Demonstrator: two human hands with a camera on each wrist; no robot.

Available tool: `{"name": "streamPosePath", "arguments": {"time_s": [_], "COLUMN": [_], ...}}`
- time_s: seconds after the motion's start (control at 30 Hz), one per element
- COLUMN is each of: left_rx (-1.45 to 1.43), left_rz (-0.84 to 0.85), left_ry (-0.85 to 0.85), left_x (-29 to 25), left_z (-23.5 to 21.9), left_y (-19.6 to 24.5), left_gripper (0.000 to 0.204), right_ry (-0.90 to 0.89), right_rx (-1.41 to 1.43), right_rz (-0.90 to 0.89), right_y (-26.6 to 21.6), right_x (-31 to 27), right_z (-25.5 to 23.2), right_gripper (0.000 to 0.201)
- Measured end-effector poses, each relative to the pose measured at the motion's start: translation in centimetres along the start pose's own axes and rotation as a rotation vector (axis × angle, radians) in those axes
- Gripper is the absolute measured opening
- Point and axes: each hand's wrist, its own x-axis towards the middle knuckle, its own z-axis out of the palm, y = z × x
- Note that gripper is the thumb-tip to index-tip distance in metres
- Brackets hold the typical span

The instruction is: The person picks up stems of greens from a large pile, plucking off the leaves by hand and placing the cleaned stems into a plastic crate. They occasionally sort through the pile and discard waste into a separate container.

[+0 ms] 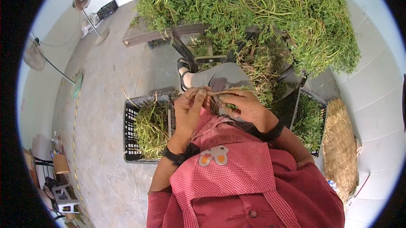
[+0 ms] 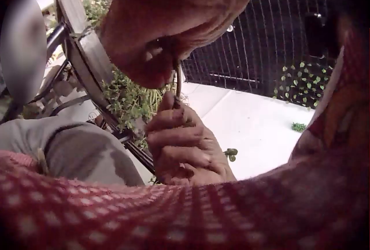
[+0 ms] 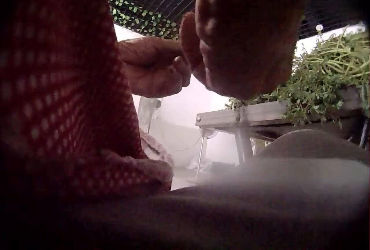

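Observation:
Both hands are together above the lap. In the head view the left hand (image 1: 189, 108) pinches one end of a thin brownish stem (image 1: 224, 92) between thumb and fingers. The right hand (image 1: 248, 108) holds the stem's other part, with small green leaves by its fingers. From the left wrist view, a short dark stem (image 2: 178, 81) runs between the left hand (image 2: 173, 25) and the fingertips of the right hand (image 2: 188, 146). The right wrist view shows the right hand (image 3: 248, 36) close to the left hand (image 3: 153, 68); the stem is hidden there.
A wooden-edged table (image 1: 139, 37) ahead bears a large heap of leafy green stems (image 1: 253, 3). A black crate (image 1: 129, 143) of stems stands at the left, another crate (image 1: 323, 109) of greens at the right, beside a straw bundle (image 1: 340, 152). Two fans stand at far left.

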Motion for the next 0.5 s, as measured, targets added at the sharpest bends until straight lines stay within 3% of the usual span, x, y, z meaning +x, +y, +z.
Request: {"name": "streamPosePath", "arguments": {"time_s": [0.07,0.1,0.13,0.2,0.23,0.3,0.37,0.4,0.43,0.47,0.5], "left_rx": [0.370,0.369,0.408,0.450,0.361,0.272,-0.103,-0.104,-0.135,-0.165,-0.166], "left_rz": [0.226,0.227,0.329,0.432,0.358,0.282,0.023,0.024,0.025,0.026,0.027], "left_ry": [-0.012,-0.014,-0.011,-0.026,-0.010,0.020,0.069,0.070,0.056,0.044,0.050], "left_x": [-0.3,-0.3,-0.4,-0.6,-0.6,-0.6,0.0,0.2,0.3,0.3,0.4], "left_z": [0.2,0.5,0.7,0.9,0.9,0.3,-0.7,-0.9,-1.2,-1.4,-1.3], "left_y": [-0.1,0.0,0.2,0.9,1.3,1.3,0.5,0.4,0.4,0.3,0.4], "left_gripper": [0.019,0.019,0.018,0.018,0.021,0.024,0.029,0.029,0.031,0.034,0.034], "right_ry": [-0.011,-0.021,-0.015,0.134,0.136,-0.007,0.078,0.161,0.200,0.195,0.072], "right_rx": [-0.167,-0.332,-0.326,-0.473,-0.475,-0.171,-0.195,-0.223,-0.039,-0.043,-0.091], "right_rz": [-0.047,-0.094,-0.093,-0.195,-0.200,-0.317,-0.256,-0.195,-0.312,-0.308,-0.239], "right_y": [0.1,0.3,1.1,2.8,2.5,2.2,-0.4,-1.4,-0.9,-1.0,-1.3], "right_x": [0.5,0.9,1.5,2.9,2.9,2.5,0.8,0.1,0.7,0.7,0.5], "right_z": [-0.5,-1.0,-1.9,-3.8,-3.9,-4.2,-3.6,-3.6,-4.0,-4.6,-5.2], "right_gripper": [0.016,0.015,0.015,0.016,0.016,0.017,0.018,0.018,0.019,0.019,0.020]}}
